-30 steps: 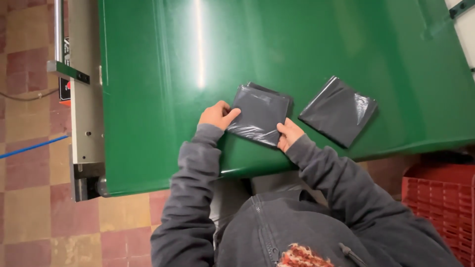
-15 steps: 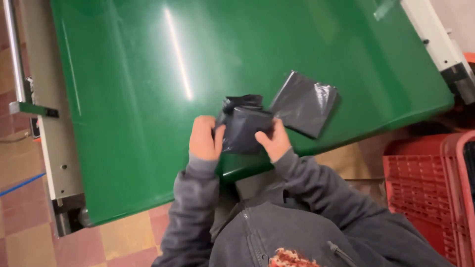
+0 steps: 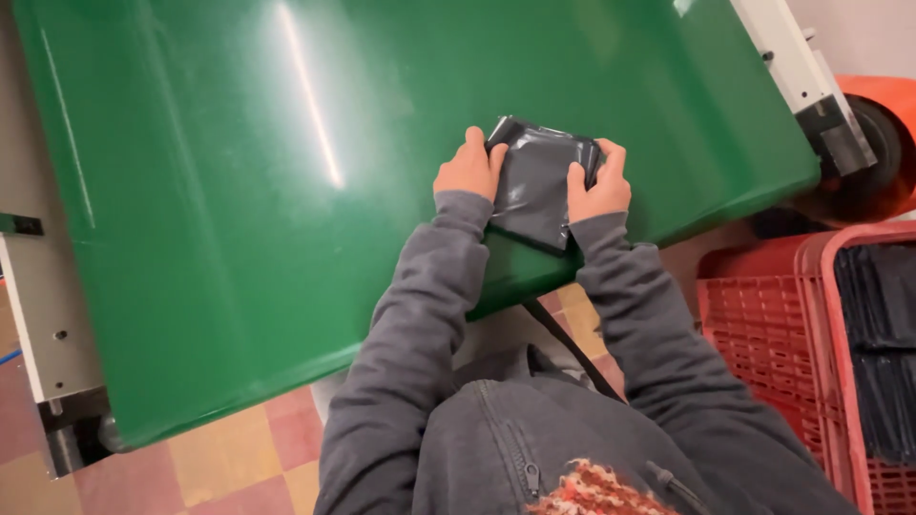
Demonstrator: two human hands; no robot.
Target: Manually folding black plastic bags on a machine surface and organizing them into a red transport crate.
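Observation:
A dark grey plastic package [image 3: 536, 181] lies on the green conveyor belt [image 3: 286, 191], near its front edge. My left hand [image 3: 469, 168] grips the package's left side and my right hand [image 3: 597, 183] grips its right side, fingers curled over the top corners. A second package may lie beneath it; only one stack shows. Grey sleeves cover both my arms.
A red plastic crate [image 3: 763, 315] stands on the floor to the right, and beside it another red crate [image 3: 840, 286] holds several dark packages [image 3: 883, 324]. The conveyor's white side rail [image 3: 797, 67] runs at the top right; a grey frame [image 3: 43, 334] runs along the left.
My hands lifted the package off the belt and carried it right onto the spot where the second package lay; the view has also swung right, showing the crates.

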